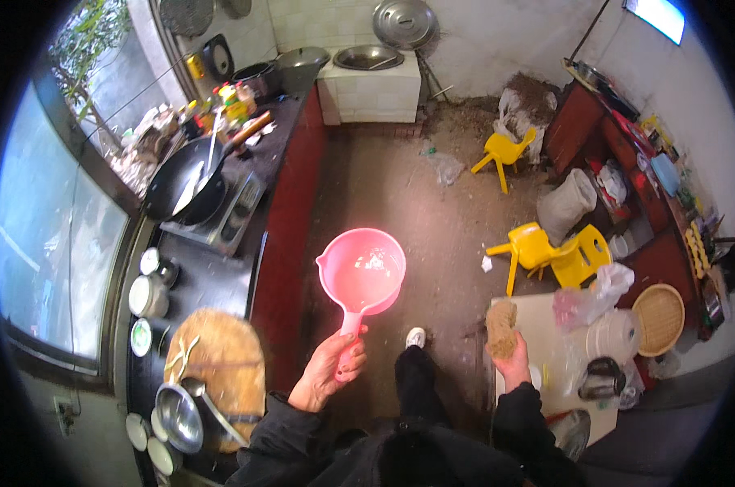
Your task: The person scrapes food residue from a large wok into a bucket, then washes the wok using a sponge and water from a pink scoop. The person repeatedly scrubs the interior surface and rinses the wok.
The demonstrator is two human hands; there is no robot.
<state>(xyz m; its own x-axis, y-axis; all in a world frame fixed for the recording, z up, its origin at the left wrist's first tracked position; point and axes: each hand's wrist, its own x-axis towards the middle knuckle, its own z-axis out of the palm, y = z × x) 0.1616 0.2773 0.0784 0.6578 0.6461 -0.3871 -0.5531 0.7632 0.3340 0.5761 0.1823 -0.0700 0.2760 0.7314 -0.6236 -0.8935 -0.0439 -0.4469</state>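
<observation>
My left hand (333,369) grips the handle of a pink plastic water ladle (361,271). Clear liquid glints inside its bowl, which is held out over the floor in front of me. In my right hand (515,364) is a tan, rough-textured loofah-like scrubber (501,329), held upright near the left edge of a pale table (541,304). The ladle and the scrubber are well apart, one on each side of my body. My thumb lies along the ladle's handle.
To my left, a dark counter (221,277) carries a wok (185,176) on a stove, a wooden cutting board (233,353) and a metal bowl (179,417). Yellow plastic chairs (529,243) stand at right. Ahead, a large cooking pot (367,58) is set into a tiled stove (367,91).
</observation>
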